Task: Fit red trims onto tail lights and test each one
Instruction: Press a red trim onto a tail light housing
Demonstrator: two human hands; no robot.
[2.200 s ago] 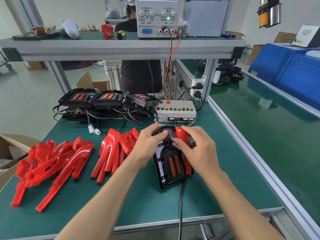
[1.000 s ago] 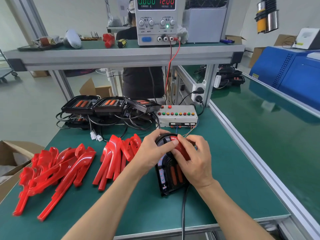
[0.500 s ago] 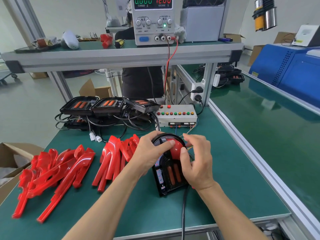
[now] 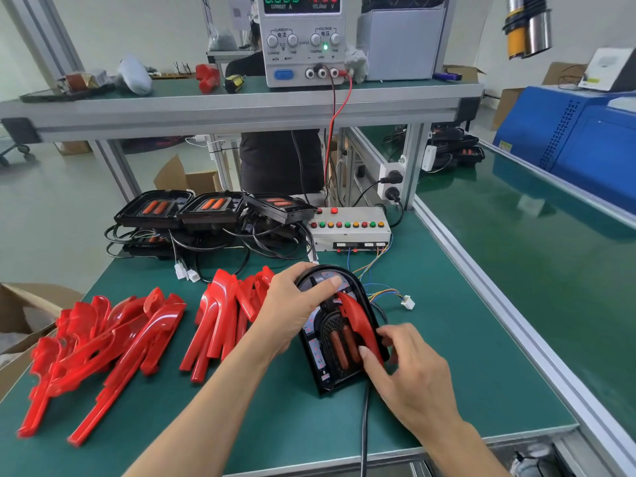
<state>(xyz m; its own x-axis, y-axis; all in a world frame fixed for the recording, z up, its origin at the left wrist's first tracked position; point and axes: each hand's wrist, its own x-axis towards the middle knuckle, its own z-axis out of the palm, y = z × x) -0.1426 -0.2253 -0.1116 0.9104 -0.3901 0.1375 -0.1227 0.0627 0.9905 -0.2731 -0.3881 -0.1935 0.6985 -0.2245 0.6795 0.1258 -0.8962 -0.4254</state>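
1. Green-matted table (image 4: 464,356) under an aluminium shelf carrying a power supply (image 4: 302,39); button box (image 4: 349,228) at the far edge, with bare tail lights (image 4: 213,206) stacked to its left.
2. Near the right edge: tail light (image 4: 335,333) lying flat, long axis from near edge to far edge, rounded end away, cable trailing off the near edge.
3. Along its right flank: red trim (image 4: 359,323), parallel to that axis, seemingly not yet seated flush.
4. Left hand (image 4: 292,311) draped over the rounded far end, fingers loosely straight, thumb across the lens top, steadying.
5. Right hand (image 4: 409,370) at the near right, fingertips (image 4: 364,352) touching the trim's lower end; nearer hand for pressing it home.
6. Spare trims (image 4: 103,342) heaped toward the left edge.
7. Loose white connector (image 4: 407,302) just beyond, unplugged; testing likely follows.
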